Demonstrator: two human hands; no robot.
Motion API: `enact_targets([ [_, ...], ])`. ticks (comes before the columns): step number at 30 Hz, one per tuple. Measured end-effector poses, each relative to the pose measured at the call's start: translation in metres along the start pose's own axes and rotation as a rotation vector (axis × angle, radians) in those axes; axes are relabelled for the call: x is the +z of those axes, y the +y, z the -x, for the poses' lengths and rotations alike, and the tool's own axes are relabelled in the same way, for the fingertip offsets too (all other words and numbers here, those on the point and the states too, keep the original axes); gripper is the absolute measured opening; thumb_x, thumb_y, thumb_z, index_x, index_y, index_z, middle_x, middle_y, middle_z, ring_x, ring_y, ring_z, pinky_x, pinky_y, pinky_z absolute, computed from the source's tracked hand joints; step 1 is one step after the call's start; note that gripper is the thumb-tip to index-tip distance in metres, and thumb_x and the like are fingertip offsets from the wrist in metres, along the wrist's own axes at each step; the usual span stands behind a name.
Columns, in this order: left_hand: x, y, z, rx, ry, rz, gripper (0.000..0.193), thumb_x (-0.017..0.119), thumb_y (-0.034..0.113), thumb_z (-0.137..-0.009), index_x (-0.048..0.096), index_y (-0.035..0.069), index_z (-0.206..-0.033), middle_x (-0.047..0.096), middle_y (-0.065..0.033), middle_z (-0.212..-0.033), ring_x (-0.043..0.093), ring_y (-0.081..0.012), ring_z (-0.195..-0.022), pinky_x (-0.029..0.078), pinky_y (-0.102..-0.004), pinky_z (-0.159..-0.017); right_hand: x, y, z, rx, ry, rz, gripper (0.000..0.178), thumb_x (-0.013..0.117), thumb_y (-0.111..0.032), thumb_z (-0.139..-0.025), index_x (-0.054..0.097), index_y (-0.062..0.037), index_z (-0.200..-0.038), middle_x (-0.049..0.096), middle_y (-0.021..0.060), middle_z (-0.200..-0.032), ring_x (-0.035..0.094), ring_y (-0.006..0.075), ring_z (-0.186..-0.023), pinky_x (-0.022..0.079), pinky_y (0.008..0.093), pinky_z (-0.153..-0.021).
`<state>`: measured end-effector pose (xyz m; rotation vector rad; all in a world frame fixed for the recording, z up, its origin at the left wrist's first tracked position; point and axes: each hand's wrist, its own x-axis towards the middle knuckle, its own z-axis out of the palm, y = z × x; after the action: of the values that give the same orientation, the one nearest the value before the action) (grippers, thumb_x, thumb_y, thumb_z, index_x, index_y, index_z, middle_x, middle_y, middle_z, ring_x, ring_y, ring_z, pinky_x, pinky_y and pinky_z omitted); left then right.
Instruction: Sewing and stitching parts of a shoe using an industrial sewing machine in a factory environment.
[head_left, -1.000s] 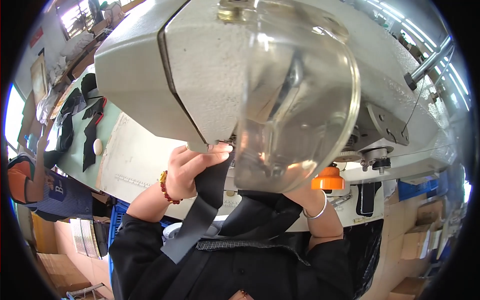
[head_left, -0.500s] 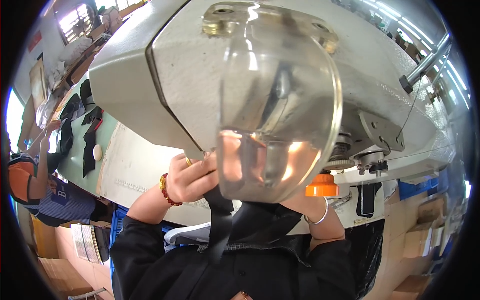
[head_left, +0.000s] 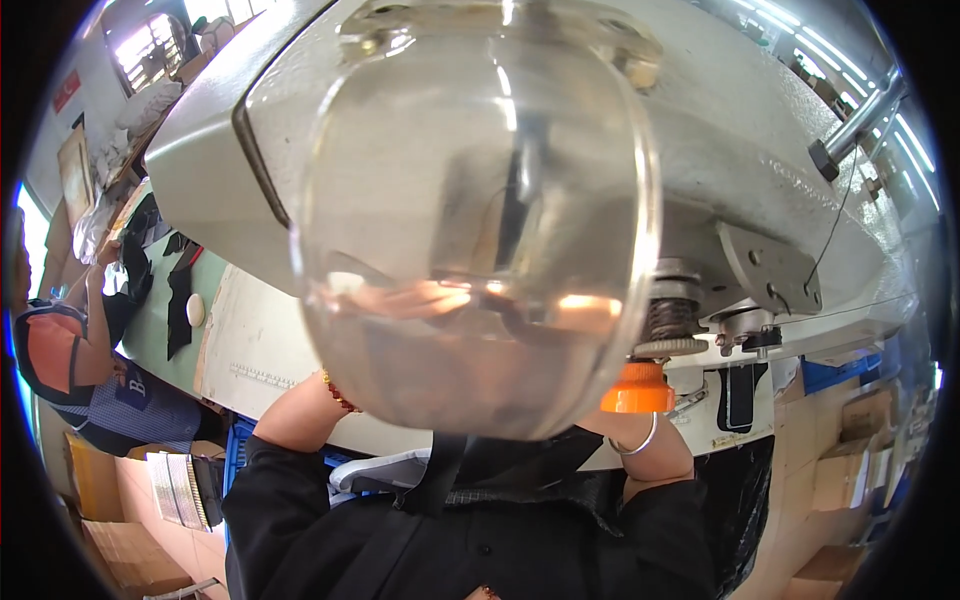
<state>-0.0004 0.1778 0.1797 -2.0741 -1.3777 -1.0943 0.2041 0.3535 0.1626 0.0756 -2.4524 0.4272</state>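
A large off-white sewing machine head (head_left: 205,170) fills the upper view, with a clear curved plastic guard (head_left: 480,230) hanging at its front. My left forearm (head_left: 300,415), with a beaded bracelet, reaches behind the guard from the left. From the right comes my right forearm (head_left: 655,462), a pale bangle at its wrist. Both hands are behind the guard, where only smeared skin tones show, so their fingers and grip are hidden. Black sheet material (head_left: 525,458) hangs below the guard between my arms, a dark strip at its left side. An orange knob (head_left: 638,390) sits near my right wrist.
Left of the machine, a green table (head_left: 165,310) bears dark cut pieces and a white oval object. A co-worker (head_left: 85,350) stands there. Another black piece (head_left: 737,400) lies right of my wrist. Cardboard boxes (head_left: 850,470) stand on the floor at right.
The view has shifted, so the guard looks larger and further left. It now covers my left hand, whose bent fingers showed beside the black strip before.
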Motion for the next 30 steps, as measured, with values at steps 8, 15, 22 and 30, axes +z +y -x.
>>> enact_targets([
  [8,-0.005,-0.003,0.006,-0.092,-0.081,0.125,0.027,0.078,0.005,-0.076,0.071,-0.001,-0.101,0.068,-0.0142,-0.091,0.063,-0.03,-0.079,0.05,-0.0411,-0.073,0.002,0.002,0.002,-0.032,0.038,0.044,0.014,0.081,-0.013,-0.075,0.079,-0.0064,-0.087,0.07,0.0101,-0.081,0.068,0.0303,-0.074,0.051,0.0418,-0.071],
  [15,0.003,-0.003,0.017,0.04,-0.081,-0.054,0.028,0.068,0.003,-0.068,0.072,-0.004,-0.096,0.072,-0.0219,-0.113,0.073,-0.0359,-0.103,0.061,-0.0417,-0.081,0.009,0.008,0.012,0.052,-0.151,0.02,0.022,0.08,-0.012,-0.071,0.081,-0.0066,-0.092,0.074,0.0131,-0.098,0.071,0.0314,-0.091,0.053,0.045,-0.079],
  [22,0.005,-0.003,0.018,0.108,-0.026,-0.337,0.022,0.069,-0.008,-0.078,0.073,0.007,-0.095,0.075,-0.0015,-0.105,0.06,-0.005,-0.067,0.041,-0.0246,-0.044,0.005,0.012,0.008,-0.056,-0.028,-0.051,0.036,0.081,-0.015,-0.074,0.079,-0.0081,-0.109,0.074,0.0104,-0.112,0.072,0.0277,-0.099,0.055,0.0417,-0.087],
  [30,0.003,-0.004,0.02,0.11,-0.045,-0.329,0.022,0.07,-0.004,-0.082,0.075,0.008,-0.1,0.075,0.0004,-0.106,0.061,-0.0053,-0.064,0.039,-0.0234,-0.042,0.009,0.019,0.013,-0.033,-0.059,-0.177,0.045,0.083,-0.021,-0.081,0.074,-0.0086,-0.123,0.072,0.0078,-0.119,0.071,0.0245,-0.1,0.056,0.0401,-0.089],
])
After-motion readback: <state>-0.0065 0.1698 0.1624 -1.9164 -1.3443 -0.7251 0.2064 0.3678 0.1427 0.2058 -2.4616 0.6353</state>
